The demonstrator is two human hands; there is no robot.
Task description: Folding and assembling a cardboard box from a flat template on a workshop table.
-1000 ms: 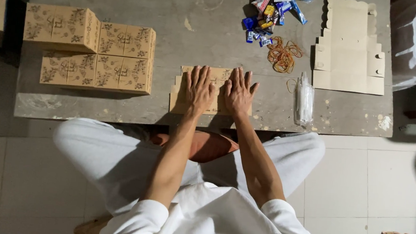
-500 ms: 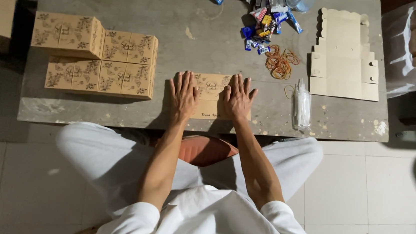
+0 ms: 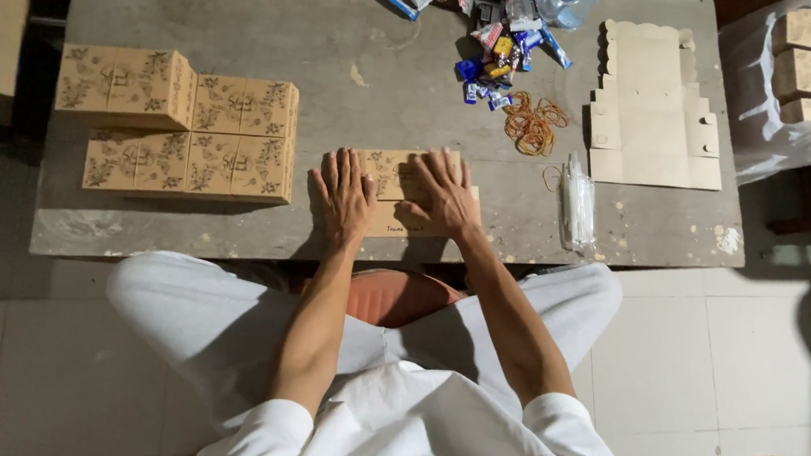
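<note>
Head view: left hand and right hand flat, fingers spread, pressing box blank at table near edge. Blank long axis 3–9 o'clock, under both palms, gripping nothing. Right hand covers more.

Bare worktop behind the hands; stacked boxes block left, rubber bands crowd right

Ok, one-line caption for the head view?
Left hand and right hand press a flat printed carton on the table.
</note>
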